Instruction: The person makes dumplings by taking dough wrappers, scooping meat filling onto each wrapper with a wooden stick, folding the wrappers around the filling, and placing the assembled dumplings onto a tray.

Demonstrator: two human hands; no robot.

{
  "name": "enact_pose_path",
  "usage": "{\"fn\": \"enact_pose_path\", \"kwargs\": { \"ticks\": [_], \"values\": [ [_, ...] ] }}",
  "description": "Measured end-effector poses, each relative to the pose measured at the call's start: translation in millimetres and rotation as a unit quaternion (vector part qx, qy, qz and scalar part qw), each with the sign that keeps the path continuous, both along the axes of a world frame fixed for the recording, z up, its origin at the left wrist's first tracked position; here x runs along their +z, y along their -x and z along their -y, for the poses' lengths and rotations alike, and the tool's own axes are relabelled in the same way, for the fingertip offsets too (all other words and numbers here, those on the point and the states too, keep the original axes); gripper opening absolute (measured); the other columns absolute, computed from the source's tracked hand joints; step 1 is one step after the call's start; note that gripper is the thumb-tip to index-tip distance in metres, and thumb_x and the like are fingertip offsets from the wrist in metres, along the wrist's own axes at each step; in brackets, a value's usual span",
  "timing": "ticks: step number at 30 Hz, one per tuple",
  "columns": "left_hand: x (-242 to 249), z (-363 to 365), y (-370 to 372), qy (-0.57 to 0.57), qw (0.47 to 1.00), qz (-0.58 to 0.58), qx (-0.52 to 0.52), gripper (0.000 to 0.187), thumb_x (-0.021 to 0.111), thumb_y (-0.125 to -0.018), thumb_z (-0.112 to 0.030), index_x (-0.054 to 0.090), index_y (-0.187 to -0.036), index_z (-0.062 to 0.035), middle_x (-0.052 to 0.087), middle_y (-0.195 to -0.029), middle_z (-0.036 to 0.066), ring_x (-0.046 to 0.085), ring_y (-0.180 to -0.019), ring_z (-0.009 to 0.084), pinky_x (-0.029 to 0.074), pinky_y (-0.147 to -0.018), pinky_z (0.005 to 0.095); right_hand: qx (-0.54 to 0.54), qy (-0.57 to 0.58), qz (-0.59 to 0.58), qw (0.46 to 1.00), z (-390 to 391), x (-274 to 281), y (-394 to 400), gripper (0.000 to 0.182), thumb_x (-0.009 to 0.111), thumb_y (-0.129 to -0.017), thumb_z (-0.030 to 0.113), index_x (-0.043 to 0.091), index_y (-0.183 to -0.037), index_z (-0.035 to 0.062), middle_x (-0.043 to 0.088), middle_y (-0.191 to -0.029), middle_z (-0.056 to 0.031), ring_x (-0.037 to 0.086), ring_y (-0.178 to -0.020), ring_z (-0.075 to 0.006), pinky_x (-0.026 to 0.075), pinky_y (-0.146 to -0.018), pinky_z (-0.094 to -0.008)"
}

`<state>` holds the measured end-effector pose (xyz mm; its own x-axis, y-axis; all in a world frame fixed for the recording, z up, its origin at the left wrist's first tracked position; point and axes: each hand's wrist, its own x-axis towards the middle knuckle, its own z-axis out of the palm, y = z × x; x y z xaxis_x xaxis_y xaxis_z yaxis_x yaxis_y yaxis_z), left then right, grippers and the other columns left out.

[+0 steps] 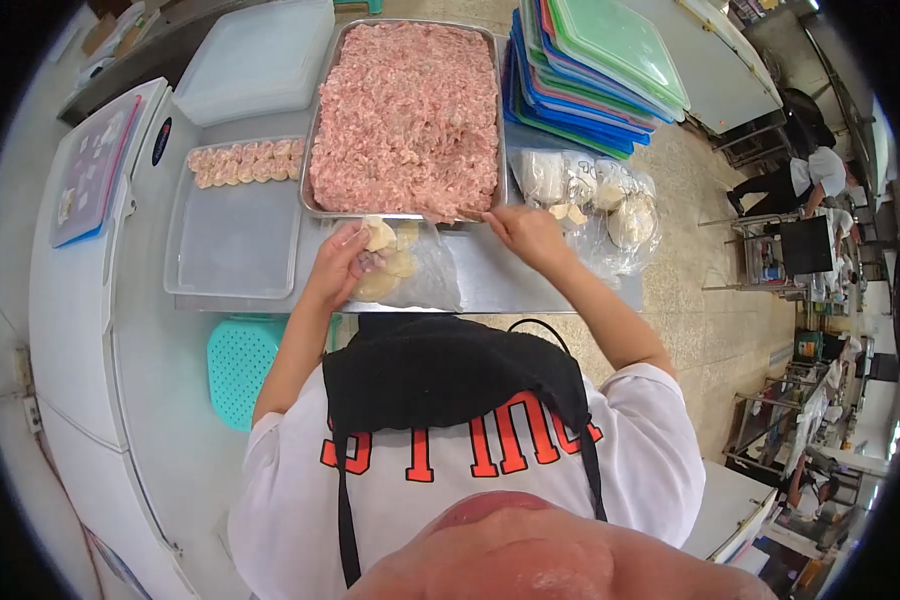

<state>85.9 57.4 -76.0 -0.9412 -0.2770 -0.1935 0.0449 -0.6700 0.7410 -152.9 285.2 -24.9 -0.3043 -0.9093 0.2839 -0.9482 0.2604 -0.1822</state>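
Grasping a pale dough wrapper [379, 234] in the left hand [338, 264], at seven o'clock from the metal tray [313, 206] of minced meat [407, 110]. Pinching a thin tool [471, 214] in the right hand [526, 238], at five o'clock, right by the tray's near rim, with the grip closed. Between that rim and the table's [490, 285] near edge, close to the left hand: a plastic bag [430, 272] with wrappers. At eight o'clock, in a clear container [232, 245], filled pieces [245, 163] along the far edge, with open room below. Tight against the tray at two o'clock: stacked lids [595, 75]. At four o'clock: bagged dough rounds [631, 220]. Bare metal at five o'clock, between both bags.
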Motion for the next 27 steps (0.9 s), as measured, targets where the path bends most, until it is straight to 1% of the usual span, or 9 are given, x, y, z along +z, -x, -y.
{"fn": "enact_pose_path", "kwargs": {
  "ticks": [1,3,6,8,12,14,17,20,27],
  "values": [
    [-9.2,-1.5,2.0,-0.001,1.0,0.0,0.003,0.023,0.052,-0.098,-0.019,0.06,-0.114,-0.0039,0.065,-0.104,0.008,0.062,-0.093,0.0145,0.05,-0.075,0.0271,-0.019,-0.012,0.027,0.999,4.5,4.4,-7.4,0.034,0.05,-0.095,0.036,0.066,-0.084,0.0085,0.067,-0.077,-0.0139,0.065,-0.066,-0.0334,0.05,-0.058,-0.0448],
    [-21.4,-5.8,9.3,0.311,0.937,0.158,0.011,0.023,0.055,-0.096,-0.017,0.062,-0.114,-0.0037,0.066,-0.101,0.007,0.063,-0.091,0.0159,0.047,-0.072,0.0278,-0.031,-0.054,0.077,0.995,17.3,8.5,-12.6,0.035,0.049,-0.095,0.036,0.066,-0.085,0.0078,0.067,-0.078,-0.0154,0.065,-0.069,-0.0354,0.05,-0.061,-0.0471],
    [-16.6,-27.4,18.7,0.553,0.83,0.061,0.032,0.024,0.058,-0.092,-0.016,0.064,-0.112,-0.0056,0.066,-0.1,0.009,0.063,-0.091,0.0209,0.047,-0.077,0.0318,-0.059,-0.092,0.177,0.978,32.8,1.6,3.5,0.037,0.049,-0.095,0.038,0.065,-0.085,0.0065,0.067,-0.08,-0.0176,0.064,-0.074,-0.0389,0.049,-0.066,-0.0498],
    [-13.3,-42.1,33.2,0.548,0.835,0.03,0.041,0.025,0.061,-0.087,-0.016,0.065,-0.11,-0.0073,0.065,-0.103,0.013,0.061,-0.094,0.0282,0.047,-0.084,0.0368,-0.071,-0.09,0.229,0.967,46.3,5.7,24.7,0.037,0.049,-0.095,0.038,0.065,-0.084,0.0059,0.066,-0.08,-0.0184,0.063,-0.077,-0.0405,0.048,-0.069,-0.0502],
    [-14.5,-53.3,42.9,0.68,0.731,-0.037,-0.044,0.026,0.062,-0.085,-0.021,0.066,-0.104,-0.0045,0.062,-0.095,0.016,0.057,-0.099,0.0341,0.047,-0.087,0.0406,-0.129,-0.112,0.001,0.985,53.9,25.8,60.1,0.031,0.052,-0.09,0.032,0.066,-0.079,0.0064,0.067,-0.08,-0.0169,0.066,-0.076,-0.0368,0.051,-0.066,-0.0476],
    [-12.2,-49.5,41.4,0.781,0.622,0.006,-0.053,0.028,0.063,-0.084,-0.024,0.067,-0.103,-0.004,0.061,-0.095,0.017,0.056,-0.101,0.0343,0.046,-0.088,0.0417,-0.101,-0.107,-0.084,0.986,53.4,21.2,61.5,0.025,0.054,-0.086,0.025,0.067,-0.076,0.0058,0.068,-0.08,-0.0179,0.067,-0.073,-0.0355,0.053,-0.064,-0.047],
    [-20.2,-36.8,53.0,0.74,0.659,0.111,-0.069,0.029,0.067,-0.081,-0.022,0.068,-0.103,-0.0028,0.064,-0.106,0.015,0.058,-0.102,0.0324,0.045,-0.09,0.0405,-0.042,-0.124,-0.097,0.987,53.4,9.6,32.8,0.019,0.056,-0.08,0.018,0.066,-0.072,0.0049,0.066,-0.071,-0.0165,0.067,-0.066,-0.0343,0.052,-0.057,-0.0473],
    [-56.1,-28.9,64.0,0.789,0.607,0.045,0.082,0.023,0.065,-0.083,-0.022,0.07,-0.097,-0.004,0.065,-0.105,0.014,0.059,-0.099,0.0315,0.045,-0.089,0.0417,-0.03,-0.087,-0.069,0.993,43.2,9.9,21.4,0.021,0.057,-0.081,0.021,0.066,-0.071,0.0048,0.066,-0.069,-0.0157,0.066,-0.064,-0.0334,0.051,-0.056,-0.0462],
    [-35.1,-18.8,39.2,0.76,0.643,0.011,0.093,0.02,0.065,-0.082,-0.018,0.069,-0.096,-0.0051,0.066,-0.092,0.011,0.06,-0.089,0.0336,0.048,-0.082,0.0416,-0.069,-0.034,0.0,0.997,33.8,32.0,24.1,0.026,0.056,-0.086,0.028,0.065,-0.075,0.0066,0.065,-0.07,-0.0155,0.065,-0.066,-0.0344,0.051,-0.058,-0.0458]
  ]
}}
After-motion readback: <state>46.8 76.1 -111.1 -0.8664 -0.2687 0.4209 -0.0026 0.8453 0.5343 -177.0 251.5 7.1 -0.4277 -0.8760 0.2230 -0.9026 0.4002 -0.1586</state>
